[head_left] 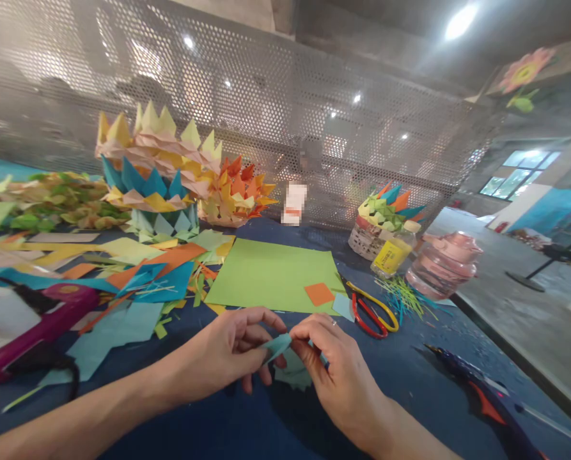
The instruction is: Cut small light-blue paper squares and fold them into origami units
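Note:
Near the front middle of the dark blue table, my left hand [240, 348] holds a small light blue paper piece [278, 345] between thumb and fingers. My right hand [330, 364] pinches the other end of that piece with thumb and forefinger. Under and behind the hands lies a pale teal paper piece [292, 370], partly hidden. Just beyond them is a large green sheet [275, 271], with an orange square [319, 294] and a light blue square [343, 307] at its right corner. Red and yellow scissors [372, 314] lie right of the sheet.
Folded-paper crowns [155, 182] stand at the back left, above scattered paper scraps [117, 332]. A purple glue gun [40, 326] is at far left. Rightward are a basket [369, 236], yellow-labelled bottle [394, 252], pink bottle [443, 265] and dark blue tool [477, 383].

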Action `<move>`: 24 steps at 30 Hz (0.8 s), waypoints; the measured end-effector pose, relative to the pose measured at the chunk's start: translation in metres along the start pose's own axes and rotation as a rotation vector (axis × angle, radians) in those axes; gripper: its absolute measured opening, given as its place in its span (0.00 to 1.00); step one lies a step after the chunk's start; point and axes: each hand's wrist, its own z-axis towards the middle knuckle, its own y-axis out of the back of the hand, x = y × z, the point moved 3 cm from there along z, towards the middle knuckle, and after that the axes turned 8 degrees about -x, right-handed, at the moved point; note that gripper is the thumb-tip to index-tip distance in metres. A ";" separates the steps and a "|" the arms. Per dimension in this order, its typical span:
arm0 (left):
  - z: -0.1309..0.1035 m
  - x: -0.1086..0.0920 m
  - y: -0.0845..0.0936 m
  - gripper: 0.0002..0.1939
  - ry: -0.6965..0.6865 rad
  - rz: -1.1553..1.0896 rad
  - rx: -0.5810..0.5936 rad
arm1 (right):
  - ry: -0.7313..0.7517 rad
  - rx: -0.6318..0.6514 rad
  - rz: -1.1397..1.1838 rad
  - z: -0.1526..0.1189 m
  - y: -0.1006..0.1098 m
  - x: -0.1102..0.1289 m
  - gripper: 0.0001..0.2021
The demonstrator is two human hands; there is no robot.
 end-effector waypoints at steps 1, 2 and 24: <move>0.000 0.000 0.000 0.14 0.001 0.000 -0.001 | 0.012 -0.005 0.000 0.000 0.001 0.001 0.07; -0.001 -0.001 -0.001 0.14 0.000 -0.001 -0.005 | 0.029 -0.014 -0.002 -0.001 0.001 0.003 0.09; 0.000 0.001 0.006 0.16 0.026 -0.275 -0.036 | 0.155 -0.107 -0.123 -0.001 0.004 0.012 0.03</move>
